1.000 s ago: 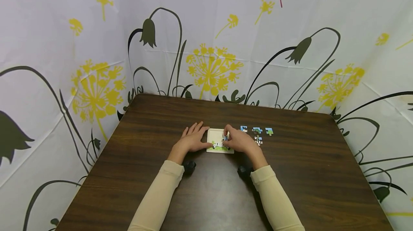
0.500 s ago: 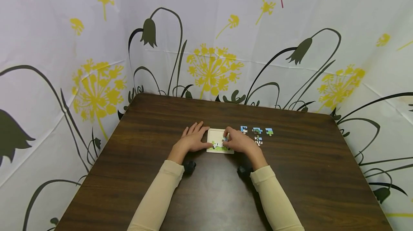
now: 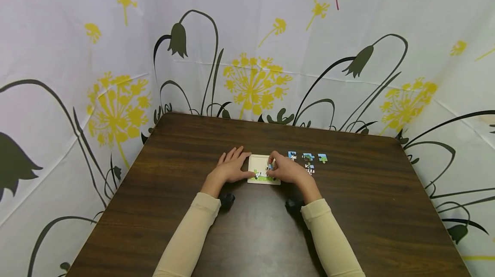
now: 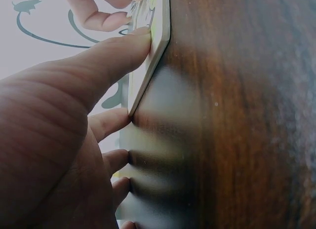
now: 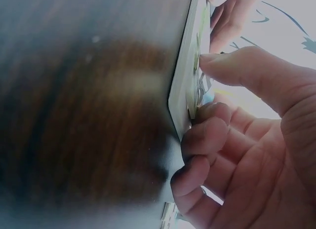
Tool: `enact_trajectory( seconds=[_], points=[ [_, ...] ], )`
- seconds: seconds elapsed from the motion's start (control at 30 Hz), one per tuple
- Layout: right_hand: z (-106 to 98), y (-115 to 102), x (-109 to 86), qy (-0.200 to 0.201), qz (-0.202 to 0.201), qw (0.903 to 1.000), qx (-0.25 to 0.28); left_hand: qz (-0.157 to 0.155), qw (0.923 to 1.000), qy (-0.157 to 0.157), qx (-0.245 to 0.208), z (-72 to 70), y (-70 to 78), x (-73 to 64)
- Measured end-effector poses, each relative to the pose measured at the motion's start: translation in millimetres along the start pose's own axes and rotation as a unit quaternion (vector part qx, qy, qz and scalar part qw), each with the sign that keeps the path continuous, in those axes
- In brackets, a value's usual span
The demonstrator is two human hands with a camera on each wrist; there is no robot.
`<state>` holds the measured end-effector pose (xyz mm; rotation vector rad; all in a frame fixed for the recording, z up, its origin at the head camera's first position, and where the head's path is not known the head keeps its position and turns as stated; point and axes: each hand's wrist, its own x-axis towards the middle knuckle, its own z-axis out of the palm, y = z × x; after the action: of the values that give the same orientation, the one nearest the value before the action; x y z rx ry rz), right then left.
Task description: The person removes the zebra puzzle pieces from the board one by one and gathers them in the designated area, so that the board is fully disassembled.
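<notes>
A small pale wooden puzzle tray [image 3: 258, 162] lies on the table, with green and white zebra-like picture pieces along its near part. My left hand [image 3: 230, 169] is spread at the tray's left side. Its thumb presses on the near-left part of the tray, and the left wrist view shows the other fingertips touching the tabletop and the tray's corner. Over the right part of the tray, my right hand [image 3: 288, 168] pinches a blue jigsaw piece [image 3: 270, 167] between thumb and fingers. Those fingers partly cover the piece; whether it sits flat in the tray cannot be seen.
Several loose jigsaw pieces lie right of the tray: a blue-and-white one [image 3: 292, 155], a blue-green one [image 3: 308, 156], a blue-and-green one [image 3: 322, 157] and a striped one [image 3: 310, 168]. The brown wooden table [image 3: 359, 208] meets a flower-printed curtain [image 3: 247, 28] at the back.
Almost nothing moves. The right hand's thumb and fingers shift very slightly on the piece; the left hand stays in place.
</notes>
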<state>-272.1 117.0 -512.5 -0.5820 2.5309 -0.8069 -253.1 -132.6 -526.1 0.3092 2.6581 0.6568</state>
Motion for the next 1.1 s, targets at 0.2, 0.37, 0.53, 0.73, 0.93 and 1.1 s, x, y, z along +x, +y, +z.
enact_trajectory(
  seconds=[0.2,0.37,0.53,0.73,0.93,1.1],
  points=[
    [-0.4,-0.7,-0.9,0.003,-0.007,0.9999,-0.007,0.006,0.9999,0.009,-0.002,-2.1,3.4,-5.3],
    [-0.1,-0.8,-0.9,0.007,-0.005,0.9998,-0.018,0.006,0.9999,0.008,-0.003,-2.5,4.4,-6.7],
    [0.3,-2.2,-1.2,0.003,-0.003,0.9999,-0.015,0.000,1.0000,0.000,-0.004,-0.1,0.4,-1.8],
    [-1.3,-2.2,-2.2,-0.004,-0.004,1.0000,0.000,-0.002,1.0000,-0.001,-0.002,-0.3,0.4,-0.5],
    [-2.0,-1.9,-3.0,-0.003,-0.008,0.9999,0.005,-0.003,1.0000,0.001,0.004,-0.5,2.2,-2.1],
    [-2.9,-1.3,-3.1,-0.002,-0.010,0.9999,0.008,-0.003,1.0000,-0.003,0.001,-0.8,2.5,-2.1]
  ],
)
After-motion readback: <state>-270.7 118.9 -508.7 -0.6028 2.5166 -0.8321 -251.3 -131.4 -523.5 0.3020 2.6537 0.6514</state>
